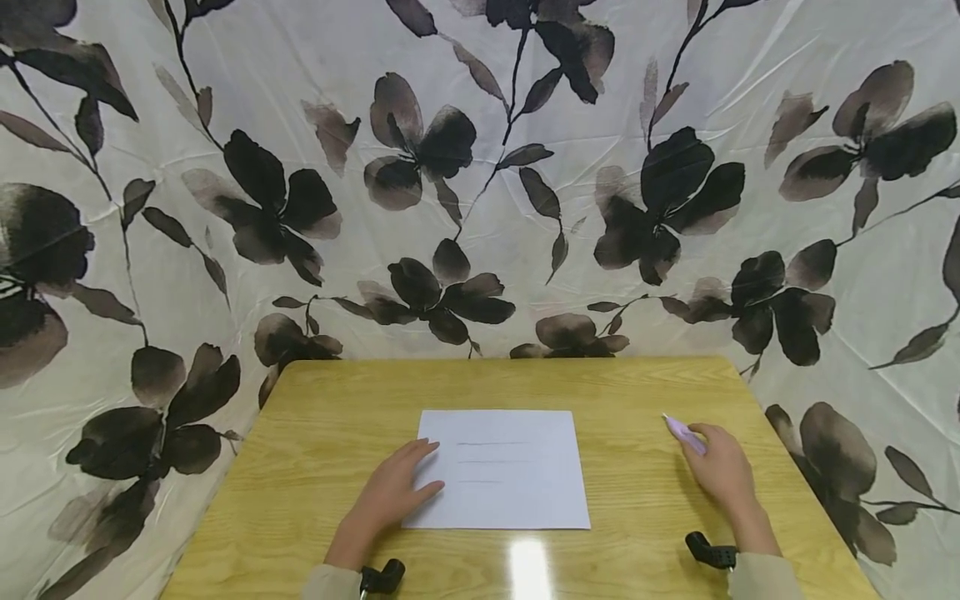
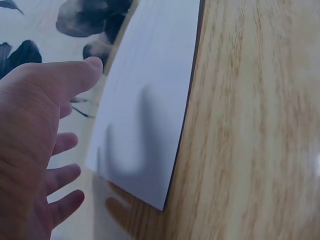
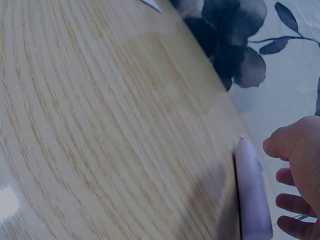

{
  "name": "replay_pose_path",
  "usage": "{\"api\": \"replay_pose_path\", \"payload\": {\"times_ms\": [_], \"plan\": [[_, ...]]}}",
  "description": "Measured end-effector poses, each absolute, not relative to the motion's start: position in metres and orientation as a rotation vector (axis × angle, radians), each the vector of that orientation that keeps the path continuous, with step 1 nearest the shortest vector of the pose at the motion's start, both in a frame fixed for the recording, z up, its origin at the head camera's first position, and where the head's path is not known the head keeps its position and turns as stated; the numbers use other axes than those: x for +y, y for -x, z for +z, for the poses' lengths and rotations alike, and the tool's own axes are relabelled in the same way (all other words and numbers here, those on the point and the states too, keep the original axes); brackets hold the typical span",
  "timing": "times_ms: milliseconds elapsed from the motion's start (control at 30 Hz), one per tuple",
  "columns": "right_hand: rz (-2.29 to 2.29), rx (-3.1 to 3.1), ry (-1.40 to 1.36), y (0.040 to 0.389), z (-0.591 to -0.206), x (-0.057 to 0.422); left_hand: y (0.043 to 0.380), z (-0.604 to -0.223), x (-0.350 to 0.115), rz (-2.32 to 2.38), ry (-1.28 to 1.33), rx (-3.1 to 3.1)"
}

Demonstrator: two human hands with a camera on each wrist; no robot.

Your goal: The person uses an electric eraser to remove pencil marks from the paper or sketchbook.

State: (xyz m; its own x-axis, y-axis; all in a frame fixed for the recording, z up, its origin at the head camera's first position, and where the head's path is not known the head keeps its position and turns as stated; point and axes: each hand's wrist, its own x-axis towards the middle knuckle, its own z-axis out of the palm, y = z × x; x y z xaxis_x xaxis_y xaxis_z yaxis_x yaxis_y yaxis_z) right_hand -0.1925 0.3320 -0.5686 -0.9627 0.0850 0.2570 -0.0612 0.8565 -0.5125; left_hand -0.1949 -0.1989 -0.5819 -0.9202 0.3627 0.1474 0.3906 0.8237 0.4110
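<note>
A white sheet of paper [image 1: 517, 492] with several thin horizontal lines lies on the wooden table. Over its left edge is my left hand [image 1: 396, 487], fingers and thumb spread; its shadow falls on the paper [image 2: 150, 120] in the left wrist view. Further right lies a lavender pen-shaped tool [image 1: 684, 435] with a narrow pale tip; its exact kind cannot be told. My right hand [image 1: 722, 467] is beside it. In the right wrist view a gap shows between the thumb and the lavender tool [image 3: 254, 200], and the fingers do not curl round it.
The yellowish wooden table [image 1: 630, 392] reaches back to a white cloth [image 1: 555, 275] with dark flowers. A bright light reflection sits on the table in front of the paper. Black camera mounts [image 1: 384, 577] are worn at both wrists.
</note>
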Motion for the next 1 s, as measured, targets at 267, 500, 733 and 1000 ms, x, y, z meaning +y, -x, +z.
{"api": "replay_pose_path", "payload": {"times_ms": [267, 500, 733, 1000], "plan": [[0.781, -2.789, 0.043, 0.195, -0.579, 0.337, 0.200, -0.581, -0.190, -0.503, 0.654, -2.997], [0.760, -2.775, 0.040, 0.197, -0.592, 0.340, 0.201, -0.582, -0.178, -0.424, 0.682, -3.052], [0.752, -2.767, 0.062, 0.200, -0.597, 0.340, 0.199, -0.587, -0.175, -0.437, 0.605, -3.142], [0.744, -2.797, 0.149, 0.202, -0.597, 0.340, 0.197, -0.594, -0.176, -0.405, 0.592, -3.138]]}}
